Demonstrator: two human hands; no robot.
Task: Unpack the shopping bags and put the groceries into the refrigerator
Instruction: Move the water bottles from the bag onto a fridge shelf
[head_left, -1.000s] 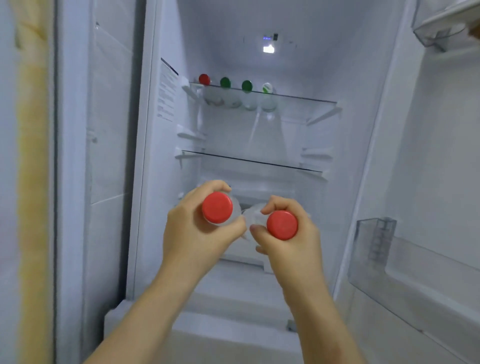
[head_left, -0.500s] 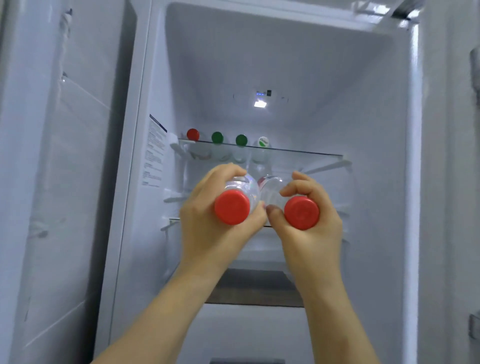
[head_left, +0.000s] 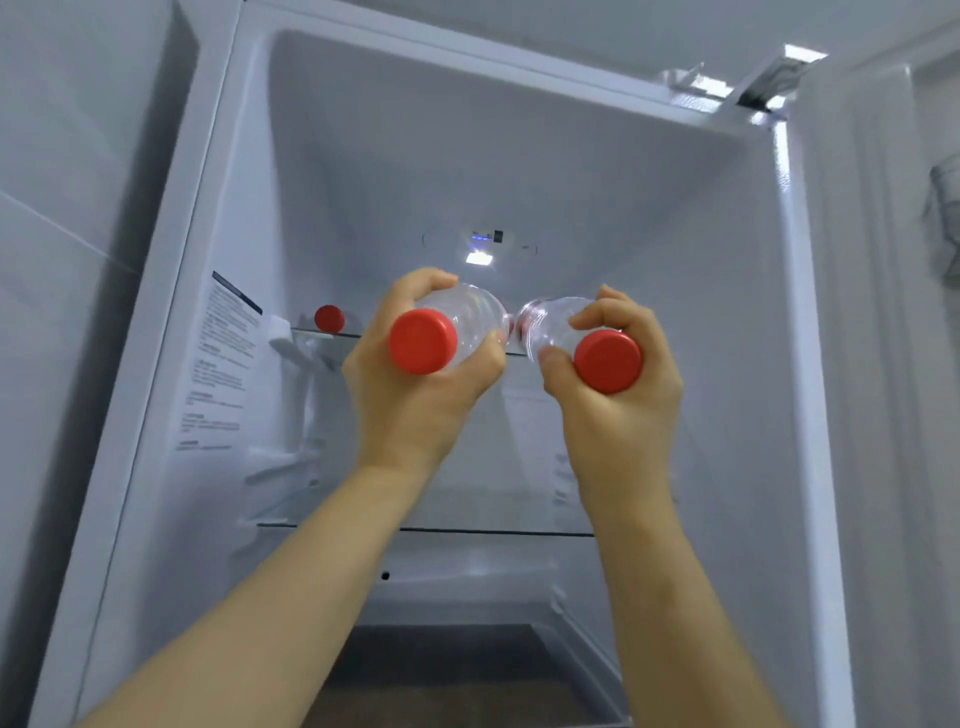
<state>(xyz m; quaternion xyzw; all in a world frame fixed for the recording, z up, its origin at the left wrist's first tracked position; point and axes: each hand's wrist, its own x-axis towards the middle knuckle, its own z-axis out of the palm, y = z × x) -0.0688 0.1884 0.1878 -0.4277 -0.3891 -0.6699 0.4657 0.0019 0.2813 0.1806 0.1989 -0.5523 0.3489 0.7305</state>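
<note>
Left hand (head_left: 415, 395): raised in front of the open fridge (head_left: 363, 171), fingers curled over the top of the left bottle (head_left: 470, 317) and thumb pressed to its side. The grip is firm, just behind the cap.
Right hand (head_left: 623, 415): at the same height, clamped the same way on the right bottle (head_left: 550, 325), with the thumb tip on the clear plastic beside the cap.
Left bottle: clear plastic, held nearly level. Its red left cap (head_left: 423, 341) faces the camera and its body points into the fridge.
Right bottle: clear, also lying level, with its red right cap (head_left: 608, 361) toward the camera. It angles inward toward the other bottle.
Bottle ends: the far ends come very close together in mid-air. They may be touching, though glare from the plastic hides it.
Height: both bottles are held level with the top shelf (head_left: 311, 332), in front of it and not resting on it.
Top shelf: glass. A red-capped shelf bottle (head_left: 329, 318) stands near its left end, and the rest of the shelf is hidden behind the hands.
Lower shelf (head_left: 493, 531): glass, seen between the forearms.
Light (head_left: 479, 258): lit on the back wall, just above the bottles.
Sticker (head_left: 223, 364): printed text on the left inner wall, too blurred to read.
Door (head_left: 883, 364): swung open at the right.
</note>
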